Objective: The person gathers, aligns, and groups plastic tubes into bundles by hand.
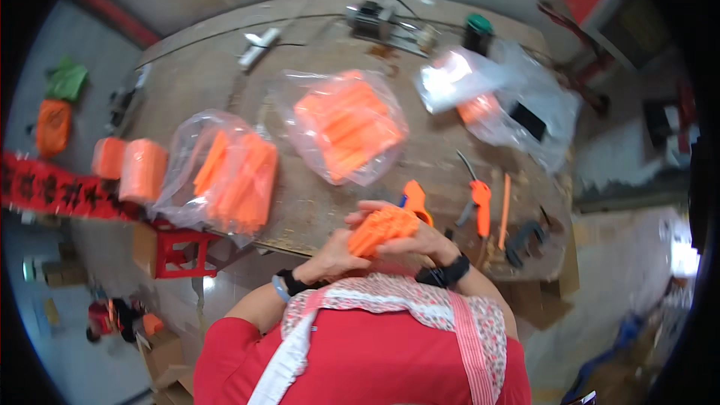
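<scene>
Bundle of orange sticks [384, 231], one: lay between the two hands, close to the wearer's front. Judged light; each stick probably fairly stiff yet smooth, apt to slide lengthwise past its neighbours (material not confirmable by eye). Best hold: around the middle, both palms pressing evenly, ends left free.

Left hand [337, 256], one: fingers curled about the bundle's left side. Right hand [426, 240], one: fingers closed in against its right side; slight blur hid each fingertip's exact contact.

Clear bag [349, 127], one, orange pieces within: lay beyond the fingers.

Second bag [244, 180], similar: left of the left fingers.

Orange-handled tool [481, 206], one: right of the right fingers.

Orange strip [505, 210], single: farther right from them.

Worktable [435, 151], one: spread ahead of both hands.
</scene>
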Demonstrator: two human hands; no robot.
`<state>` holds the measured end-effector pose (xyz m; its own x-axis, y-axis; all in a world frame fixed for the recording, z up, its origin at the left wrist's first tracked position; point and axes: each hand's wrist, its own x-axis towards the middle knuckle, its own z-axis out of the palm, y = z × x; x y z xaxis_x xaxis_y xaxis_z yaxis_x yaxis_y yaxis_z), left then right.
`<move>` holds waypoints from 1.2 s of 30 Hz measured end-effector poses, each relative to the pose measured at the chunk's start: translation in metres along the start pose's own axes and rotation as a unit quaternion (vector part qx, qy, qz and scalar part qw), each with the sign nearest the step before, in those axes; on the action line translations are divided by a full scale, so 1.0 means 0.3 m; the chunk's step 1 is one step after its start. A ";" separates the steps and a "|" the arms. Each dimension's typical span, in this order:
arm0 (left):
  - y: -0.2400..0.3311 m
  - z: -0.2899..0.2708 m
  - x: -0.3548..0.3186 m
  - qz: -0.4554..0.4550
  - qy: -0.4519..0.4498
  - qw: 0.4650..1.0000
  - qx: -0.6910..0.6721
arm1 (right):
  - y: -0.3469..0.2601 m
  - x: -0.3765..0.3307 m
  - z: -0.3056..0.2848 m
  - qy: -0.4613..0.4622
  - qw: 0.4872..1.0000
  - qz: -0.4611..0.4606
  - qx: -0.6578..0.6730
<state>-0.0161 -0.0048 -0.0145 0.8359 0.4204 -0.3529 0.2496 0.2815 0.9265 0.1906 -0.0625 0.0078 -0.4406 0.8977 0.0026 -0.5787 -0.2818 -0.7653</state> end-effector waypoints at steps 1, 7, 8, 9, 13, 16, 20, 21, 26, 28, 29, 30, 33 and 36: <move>0.014 -0.002 0.001 0.001 0.001 0.999 0.035 | -0.006 0.006 0.012 0.010 0.999 -0.003 0.034; 0.261 -0.127 -0.132 0.085 0.157 0.983 0.046 | 0.038 0.000 -0.013 0.112 0.985 -0.080 -0.100; 0.405 -0.185 -0.187 0.024 0.186 0.979 0.073 | 0.038 -0.026 -0.030 0.129 0.984 -0.073 -0.103; 0.391 -0.290 -0.240 0.057 0.274 0.921 0.270 | 0.033 -0.043 -0.031 0.133 0.983 -0.064 -0.106; 0.493 -0.639 -0.426 -0.084 0.450 0.568 0.684 | 0.061 -0.122 -0.080 0.155 0.986 -0.011 -0.068; 0.447 -0.840 -0.441 -0.203 0.310 0.546 0.752 | 0.062 -0.138 -0.081 0.171 0.982 0.011 -0.073; 0.220 -1.026 -0.237 -0.260 0.276 0.581 0.720 | 0.063 -0.136 -0.086 0.172 0.979 0.035 -0.107; 0.149 -1.068 -0.199 -0.254 0.269 0.582 0.724 | 0.062 -0.138 -0.086 0.170 0.975 0.047 -0.137; 0.183 -1.009 -0.111 0.020 0.370 0.669 0.644 | 0.071 -0.221 -0.133 0.263 0.888 0.065 -0.370; 0.339 -0.870 -0.077 -0.088 0.437 0.587 0.676 | 0.087 -0.269 -0.160 0.362 0.775 0.035 -0.517; 0.401 -0.741 -0.045 0.130 0.502 0.575 0.634 | 0.092 -0.303 -0.181 0.416 0.733 0.032 -0.537; 0.450 -0.632 -0.002 0.203 0.473 0.612 0.600 | 0.106 -0.343 -0.221 0.465 0.710 0.032 -0.528; 0.425 -0.375 0.181 0.258 0.288 0.752 0.534 | 0.099 -0.434 -0.314 0.555 0.594 0.007 -0.582; 0.248 -0.371 0.454 0.173 0.118 0.783 0.586 | 0.056 -0.439 -0.356 0.569 0.500 0.014 -0.652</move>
<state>0.0618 0.1693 -0.0081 0.8740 0.4824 0.0595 0.4203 -0.8116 0.4057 0.3124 -0.1493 -0.0742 0.6704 0.7198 0.1801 0.6840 -0.5056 -0.5259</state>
